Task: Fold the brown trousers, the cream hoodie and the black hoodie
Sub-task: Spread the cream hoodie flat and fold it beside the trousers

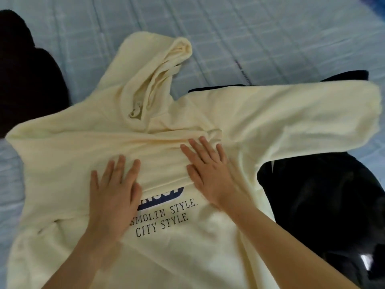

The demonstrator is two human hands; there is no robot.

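Two hands, left hand (116, 184) and right hand (205, 170), press flat with fingers spread, gripping nothing, on the cream hoodie's (239, 126) chest to smooth it for folding. Right of it lies the black hoodie (316, 197); its hood (150, 69) points away across the bed (250, 28).

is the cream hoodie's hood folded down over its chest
No, the hood lies stretched away above the cream hoodie, clear of both hands.

Cream hoodie (187, 126) spread flat front-up, black hoodie (320, 197) partly beneath its right side, dark trousers (27, 80) far left.
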